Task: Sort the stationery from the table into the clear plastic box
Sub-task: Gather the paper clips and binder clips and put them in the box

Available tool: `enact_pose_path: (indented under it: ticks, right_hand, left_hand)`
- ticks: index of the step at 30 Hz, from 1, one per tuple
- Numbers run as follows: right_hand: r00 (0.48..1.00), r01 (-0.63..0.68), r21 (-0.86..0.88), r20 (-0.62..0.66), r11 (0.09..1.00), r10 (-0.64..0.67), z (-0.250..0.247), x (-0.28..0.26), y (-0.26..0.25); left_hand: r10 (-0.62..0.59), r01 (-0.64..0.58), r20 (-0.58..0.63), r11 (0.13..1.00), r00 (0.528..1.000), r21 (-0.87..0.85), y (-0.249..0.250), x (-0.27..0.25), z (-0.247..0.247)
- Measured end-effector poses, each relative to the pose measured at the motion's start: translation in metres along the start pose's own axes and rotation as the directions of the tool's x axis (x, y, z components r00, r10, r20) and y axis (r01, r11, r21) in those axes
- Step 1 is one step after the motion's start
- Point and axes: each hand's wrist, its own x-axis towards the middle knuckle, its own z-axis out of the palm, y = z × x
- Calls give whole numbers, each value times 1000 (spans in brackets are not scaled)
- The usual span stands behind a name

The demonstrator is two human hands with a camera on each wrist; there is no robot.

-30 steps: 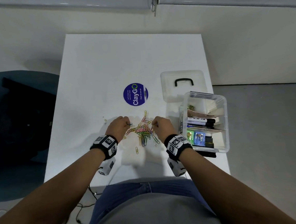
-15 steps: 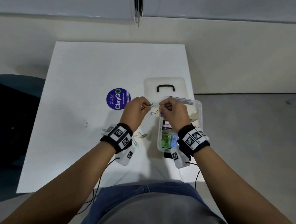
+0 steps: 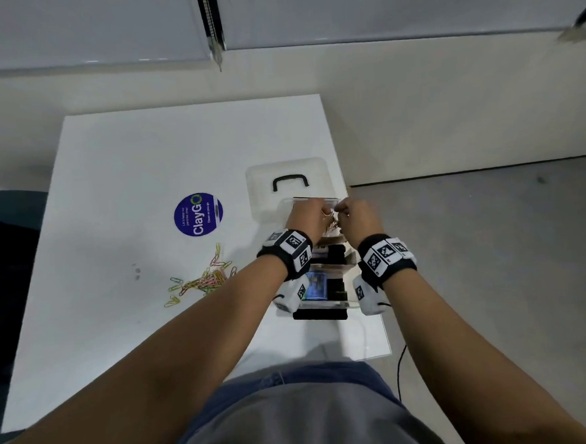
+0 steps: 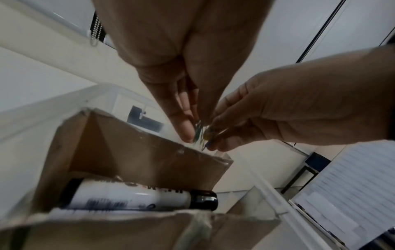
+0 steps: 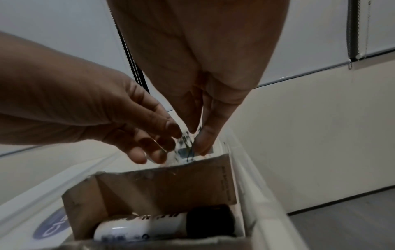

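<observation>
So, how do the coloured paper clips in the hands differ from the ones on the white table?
The pinched coloured paper clips, a small bunch, hang between the left hand and right hand over the clear plastic box. The coloured paper clips on the white table lie scattered, untouched. Both are mixed colours.

An office: white table (image 3: 120, 183), roller blinds with bead chain (image 3: 210, 22), "ClayGo" sticker (image 3: 198, 214).

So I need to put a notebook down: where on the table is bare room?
Bare: the table beyond the round sticker, and its left strip. Crowded: the paper clips below the sticker; the clear box and lid at the right edge.
</observation>
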Motion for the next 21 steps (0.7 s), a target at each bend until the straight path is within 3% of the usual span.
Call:
enact_pose_path:
  ticks: [6,12,15,17,19,21]
  right_hand:
    - [1000,21,6,-18,1000,-21,8,-11,-10]
    - [983,181,97,-17,979,-181,41,-32,-68]
    - [972,226,62,46,972,-229,71,-43,-94]
    - [962,225,10,156,974,-224,94,-52,-106]
    - [929,194,-73,334,978,-160,121,-61,-115]
    - [882,141,-197,470,970,-33,151,-70,-117]
  left_hand:
    - [-48,46,-6,980,999,-192,-24,-10,-20]
    - [-48,23,-261,995,964,-99,-94,-34,-58]
    - [-83,92,-277,995,957,22,-139,-45,-67]
    - [-148,176,-193,975,970,136,-172,-54,-69]
    - [-239,232,-23,914,971,331,-203,-63,-67]
    - [-286,202,117,861,951,467,-224,-73,-64]
